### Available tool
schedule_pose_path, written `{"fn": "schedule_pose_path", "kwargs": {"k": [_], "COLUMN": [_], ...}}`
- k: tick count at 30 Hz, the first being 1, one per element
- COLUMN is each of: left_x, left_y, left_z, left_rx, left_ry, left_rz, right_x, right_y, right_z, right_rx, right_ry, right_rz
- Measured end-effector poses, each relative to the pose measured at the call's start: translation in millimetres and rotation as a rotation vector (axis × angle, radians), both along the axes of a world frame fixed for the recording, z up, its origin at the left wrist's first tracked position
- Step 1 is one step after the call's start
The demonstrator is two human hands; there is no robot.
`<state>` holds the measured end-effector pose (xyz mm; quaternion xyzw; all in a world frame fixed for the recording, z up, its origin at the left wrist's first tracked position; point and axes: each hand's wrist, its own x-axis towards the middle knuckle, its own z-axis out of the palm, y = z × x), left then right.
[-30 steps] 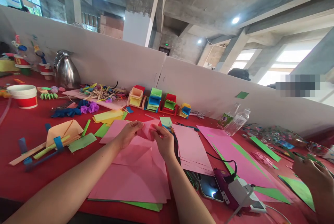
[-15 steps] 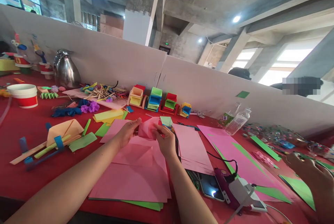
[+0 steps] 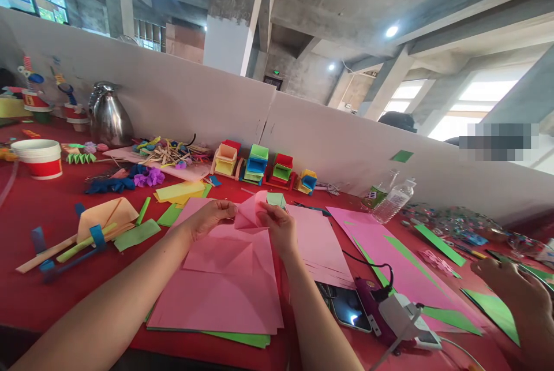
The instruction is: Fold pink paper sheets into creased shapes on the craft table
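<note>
A folded piece of pink paper [image 3: 250,211] is held up above the table between my two hands. My left hand [image 3: 213,218] pinches its left edge with thumb and fingers. On the other side, my right hand [image 3: 279,227] grips the right part, its fingers closed round the paper. Below lies another creased pink paper piece [image 3: 220,257] on top of a stack of pink sheets [image 3: 216,304]; green sheets [image 3: 242,338] stick out under that stack. More pink sheets [image 3: 322,244] lie just right of my right hand.
Several small folded-paper models [image 3: 256,164] stand along the white partition [image 3: 182,88]. At left are cut paper strips [image 3: 99,238], a paper cup [image 3: 38,158] and a steel jug [image 3: 111,117]. A phone [image 3: 348,308], a power strip [image 3: 373,313] and another person's hand [image 3: 513,278] are at right.
Both hands have shifted slightly right with the folded pink paper. The paper has turned and shows a more pointed, creased shape. The other person's hand at right moved a little.
</note>
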<state>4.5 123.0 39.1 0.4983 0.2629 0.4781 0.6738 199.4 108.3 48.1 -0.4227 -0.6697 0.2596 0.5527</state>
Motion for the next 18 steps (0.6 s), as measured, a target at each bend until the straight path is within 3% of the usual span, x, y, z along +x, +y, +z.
{"fn": "schedule_pose_path", "kwargs": {"k": [10, 18], "left_x": [5.9, 8.0], "left_y": [-6.4, -6.4], "left_z": [4.1, 6.0], "left_rx": [0.01, 0.026], "left_ry": [-0.055, -0.019], "left_rz": [0.031, 0.072], "right_x": [-1.7, -2.4], "right_y": [1.3, -1.6], "right_z": [-2.5, 0.1], "right_rx": [-0.072, 0.052], "right_ry": [0.096, 0.015], "right_rz": [0.046, 0.071]}}
